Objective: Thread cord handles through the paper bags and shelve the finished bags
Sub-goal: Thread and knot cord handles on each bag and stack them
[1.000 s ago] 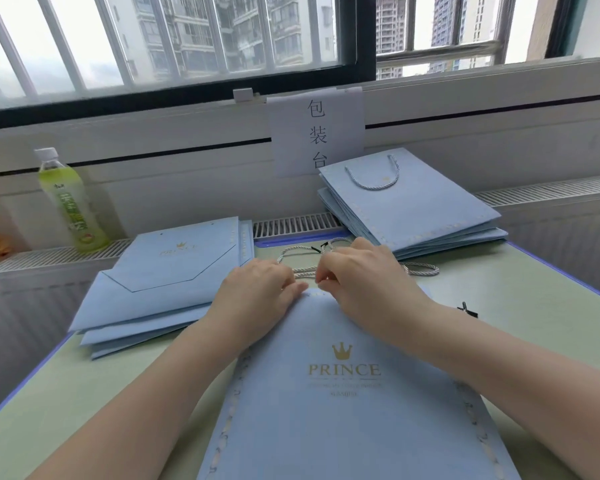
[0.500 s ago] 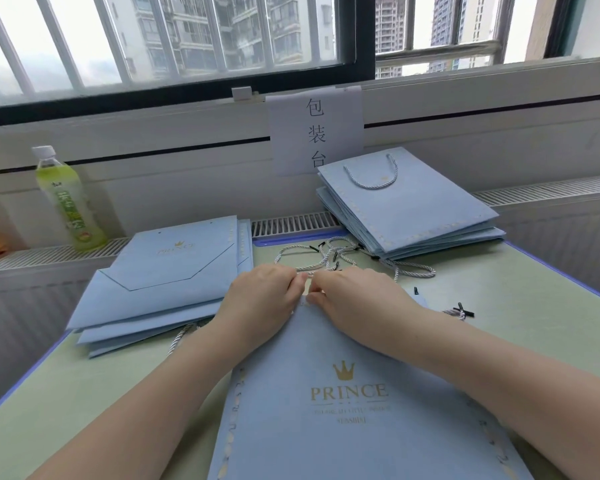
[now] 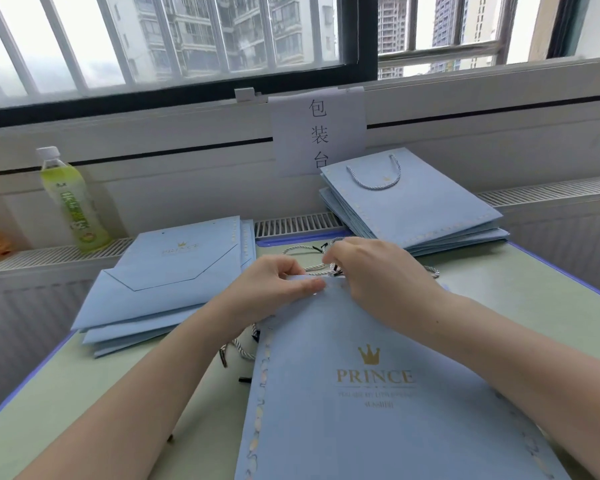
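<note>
A flat light-blue paper bag (image 3: 378, 393) with a gold crown and "PRINCE" lies in front of me on the green table. My left hand (image 3: 274, 289) pinches the bag's top edge, thumb on top. My right hand (image 3: 378, 275) is curled at the same edge and holds a pale twisted cord (image 3: 317, 270) with a black tip. More loose cords (image 3: 298, 249) lie just beyond the hands, and another cord (image 3: 243, 351) sticks out from under the bag's left side.
A stack of blue bags without handles (image 3: 167, 285) lies at the left. A stack of bags with cord handles (image 3: 416, 206) rests at the back right on the sill. A green drink bottle (image 3: 71, 202) stands at the far left. A paper sign (image 3: 321, 131) hangs below the window.
Both hands lifted slightly at the bag's top edge. My right hand moved up and back with a cord, and my left thumb now lies across the edge.
</note>
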Motion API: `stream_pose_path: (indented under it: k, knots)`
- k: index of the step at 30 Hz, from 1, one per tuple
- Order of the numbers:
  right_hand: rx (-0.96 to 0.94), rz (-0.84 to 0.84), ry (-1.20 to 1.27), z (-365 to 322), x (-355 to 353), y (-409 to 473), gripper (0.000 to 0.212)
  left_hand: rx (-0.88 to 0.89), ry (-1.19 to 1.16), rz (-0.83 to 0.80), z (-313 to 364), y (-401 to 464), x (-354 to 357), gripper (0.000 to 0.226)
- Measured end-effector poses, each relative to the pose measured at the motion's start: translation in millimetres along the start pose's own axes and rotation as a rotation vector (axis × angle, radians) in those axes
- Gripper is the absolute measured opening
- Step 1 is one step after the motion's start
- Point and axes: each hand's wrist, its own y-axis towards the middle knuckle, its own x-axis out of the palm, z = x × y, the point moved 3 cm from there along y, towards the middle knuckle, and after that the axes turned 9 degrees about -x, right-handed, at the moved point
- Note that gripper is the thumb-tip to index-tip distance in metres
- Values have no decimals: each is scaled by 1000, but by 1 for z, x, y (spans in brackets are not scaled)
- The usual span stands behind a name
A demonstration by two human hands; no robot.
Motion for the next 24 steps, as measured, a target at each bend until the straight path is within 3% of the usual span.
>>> stream_pose_path:
  k: [2,6,12,19,24]
  knots:
    - [-77,53,29,-11,-1,-1,40,0,-4,-53,0,-1,1,30]
    - [-164,83,28,-21,0,-1,22,3,36,-130,-1,-2,1,57]
    - [-164,46,105,-14,3,0,15,-25,-110,-225,1,-4,2,15]
    - [-138,105,179,-19,5,0,9,-40,-176,-223,1,-3,1,37]
    - [-194,96,11,-14,10,2,21,-55,-254,-220,1,-4,0,15]
